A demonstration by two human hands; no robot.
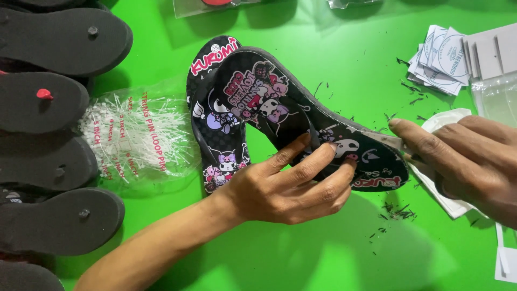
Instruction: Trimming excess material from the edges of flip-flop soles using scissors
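Under the left hand (285, 186), fingers clamped on its strap, sits a tilted black printed sandal (301, 116) overlapping a 2nd sandal (212, 108) beyond the wrist, while the right hand (463, 161) pinches its heel edge, white paper (439, 186) beneath.

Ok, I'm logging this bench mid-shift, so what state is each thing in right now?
Left hand: pressing on the upper flip-flop.
Right hand: gripping that flip-flop's edge, with a white sheet beneath.
Upper flip-flop: printed side up, overlapping the lower flip-flop.
Bag of loop pins: lying flat.
Black soles: stacked, undersides up.
Paper tags: loosely piled.
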